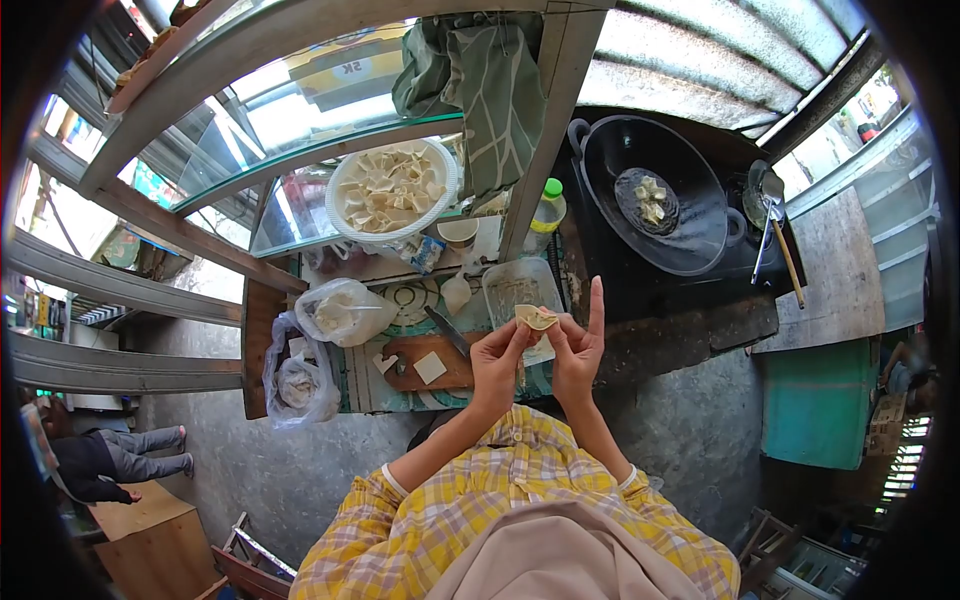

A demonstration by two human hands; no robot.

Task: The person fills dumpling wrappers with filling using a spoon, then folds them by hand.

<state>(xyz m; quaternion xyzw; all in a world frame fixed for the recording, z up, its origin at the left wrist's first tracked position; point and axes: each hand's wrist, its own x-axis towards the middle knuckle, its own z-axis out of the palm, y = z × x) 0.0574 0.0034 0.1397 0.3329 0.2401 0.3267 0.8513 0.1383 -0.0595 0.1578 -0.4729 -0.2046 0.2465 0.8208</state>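
Above the near side of the worktable [352,376], the left hand [493,368] and the right hand [577,362] are coming together on one folded dumpling [536,318]. The left hand is clamping its left side between thumb and fingers; the right hand is pinching the other side, its index finger pointing up. Below them a clear plastic container [503,284] is sitting near the table's near edge. Just left of it, a knife [446,330] is lying across the far right corner of the wooden cutting board [399,376], and a square wrapper [430,367] is lying flat on the board.

The thin dough could be tearing if the two pinches are pulling against each other, and a loose seam could be letting the folds spring open; whether it is sealed, the view is not showing. The knife is lying close enough to the left wrist that a careless sideways sweep could be catching it. Beyond, to the right, pieces [652,200] are sitting in liquid in the wok [608,165]; if that is hot oil, they could be overbrowning while both hands are busy.
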